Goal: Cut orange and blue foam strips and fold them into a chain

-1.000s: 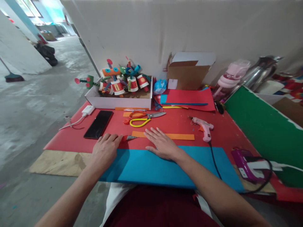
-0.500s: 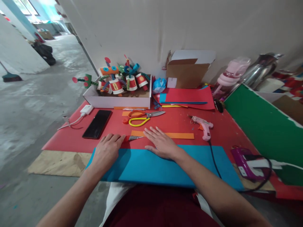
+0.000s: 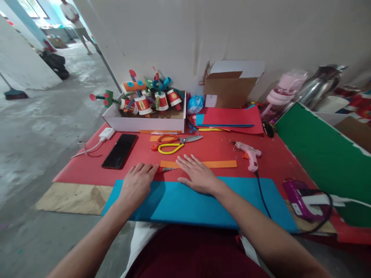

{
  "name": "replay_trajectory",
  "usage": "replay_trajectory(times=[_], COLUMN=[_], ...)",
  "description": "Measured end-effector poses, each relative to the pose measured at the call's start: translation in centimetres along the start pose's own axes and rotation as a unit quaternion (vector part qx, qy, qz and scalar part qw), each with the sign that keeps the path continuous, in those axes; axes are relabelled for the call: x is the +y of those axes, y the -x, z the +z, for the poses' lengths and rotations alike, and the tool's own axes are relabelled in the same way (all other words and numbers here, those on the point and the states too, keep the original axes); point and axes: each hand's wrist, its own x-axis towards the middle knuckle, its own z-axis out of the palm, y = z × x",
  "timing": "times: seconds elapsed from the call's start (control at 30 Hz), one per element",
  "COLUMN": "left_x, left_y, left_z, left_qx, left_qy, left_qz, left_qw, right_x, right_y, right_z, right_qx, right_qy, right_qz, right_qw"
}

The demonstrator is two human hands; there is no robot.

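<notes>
My right hand point(image 3: 197, 175) lies flat across the orange paper strip point(image 3: 222, 164), its fingers spread and its heel over the blue sheet point(image 3: 185, 204). My left hand point(image 3: 139, 180) rests palm down, fingers stretched forward, with the index fingertip by the strip's left end. A small tool with a grey blade point(image 3: 168, 169) and a red handle lies between the hands; the left fingers cover most of its handle. Beyond the strip are scissors point(image 3: 171, 148) with one yellow and one red handle loop. A pink glue gun point(image 3: 248, 154) lies to the right.
A black phone point(image 3: 119, 151) and white charger point(image 3: 107, 133) lie left. Behind, a white box point(image 3: 145, 125) holds several paper-cup figures. Red sheets point(image 3: 232, 117), a pink bottle point(image 3: 285, 92), a green panel point(image 3: 324, 150) and a purple device point(image 3: 303, 200) stand or lie right. A person point(image 3: 75, 21) stands far off.
My left hand has slid right, covering more of the red handle and coming up to the strip's end. My right hand stays in place. The distant person has come further into view.
</notes>
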Motion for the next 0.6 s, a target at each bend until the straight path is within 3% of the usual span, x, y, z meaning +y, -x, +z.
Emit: replay_trajectory(times=[0.6], left_x=[0.64], left_y=[0.27], left_z=[-0.19], left_qx=[-0.009], left_qy=[-0.006], left_qz=[-0.012], left_qw=[1.0], right_x=[-0.15], right_y=[-0.26], right_z=[0.57], right_qx=[0.014], right_qy=[-0.002], right_qz=[0.006], right_qw=[1.0])
